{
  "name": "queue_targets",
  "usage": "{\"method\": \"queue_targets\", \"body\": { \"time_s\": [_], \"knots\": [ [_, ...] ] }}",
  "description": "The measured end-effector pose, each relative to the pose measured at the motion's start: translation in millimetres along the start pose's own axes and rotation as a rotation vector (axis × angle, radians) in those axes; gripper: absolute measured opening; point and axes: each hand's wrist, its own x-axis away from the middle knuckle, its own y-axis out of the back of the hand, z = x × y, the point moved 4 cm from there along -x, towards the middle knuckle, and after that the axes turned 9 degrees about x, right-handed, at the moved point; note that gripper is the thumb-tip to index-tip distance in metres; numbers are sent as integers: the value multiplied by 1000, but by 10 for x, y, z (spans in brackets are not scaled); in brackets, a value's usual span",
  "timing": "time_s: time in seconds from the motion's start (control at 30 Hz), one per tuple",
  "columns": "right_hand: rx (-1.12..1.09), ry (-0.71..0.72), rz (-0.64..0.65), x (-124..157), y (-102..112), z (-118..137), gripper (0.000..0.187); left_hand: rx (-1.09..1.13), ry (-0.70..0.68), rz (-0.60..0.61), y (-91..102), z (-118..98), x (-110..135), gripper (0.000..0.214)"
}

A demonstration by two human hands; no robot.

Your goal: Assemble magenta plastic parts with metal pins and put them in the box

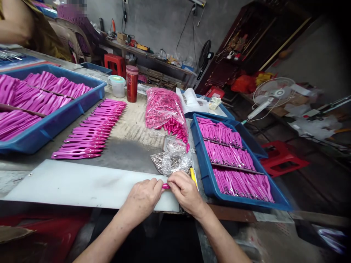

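Over the right end of a white board (82,184), my left hand (144,197) is closed round a small glossy pink plastic piece (166,186), whose tip shows between my hands. Pinched at that tip are the fingers of my right hand (188,191); anything small between them is hidden. Just beyond my hands lies an open clear plastic bag (175,160) with tiny metal parts. A yellow handle (193,177) sticks out beside my right hand. Farther back stands a clear bag of small pink pieces (164,109). A row of long pink handles (87,133) lies beyond the board.
A blue tray (93,93) of pink handles stands at left, another blue tray (201,160) at right. A red tumbler (132,86) and a lidded tub (117,87) stand at the back. A person (19,27) sits at far left. Red stools (285,159) and fans surround the table.
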Motion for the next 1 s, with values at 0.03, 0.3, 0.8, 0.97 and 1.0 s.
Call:
{"method": "queue_targets", "body": {
  "time_s": [0.03,0.3,0.8,0.97,1.0],
  "knots": [
    [30,32,-10,6,-2,11,18,-7,-2,-1,-5,1,2,15],
    [154,154,-28,38,-15,28,21,-22,-17,25,-36,0,19,13],
    [153,149,-3,39,-6,43,22,-36,-18,47,-70,8,31,9],
    [142,137,7,51,-9,46,23,-22,-11,81,-64,5,29,9],
    [145,133,10,53,-14,46,23,-19,-9,83,-62,5,30,9]
  ]
}}
